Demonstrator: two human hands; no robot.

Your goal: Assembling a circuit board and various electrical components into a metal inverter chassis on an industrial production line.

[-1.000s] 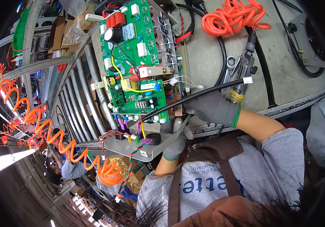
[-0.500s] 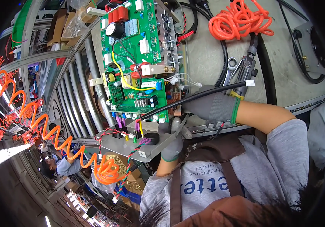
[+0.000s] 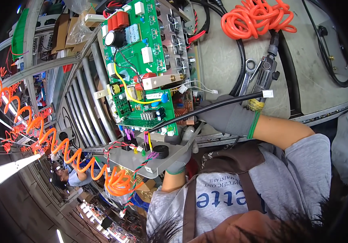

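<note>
Both my hands wear grey gloves and are at the near end of a green circuit board assembly. My left hand comes up beneath a grey metal panel, its fingers curled round the panel's right end, gripping it. The panel carries a round black part, coloured terminals and a twisted red-green wire. My right hand reaches in beside the board's copper coils; its fingertips are hidden behind the assembly. A thick black cable with a white end crosses over that hand.
On the bench right of the board lie a combination wrench, an air tool and a coiled orange air hose. Metal conveyor rollers run along the left. Another spiral orange hose hangs there; a person is beyond.
The whole view has shifted slightly, with the board a little further left. Both hands keep nearly the same places at the panel and the assembly.
</note>
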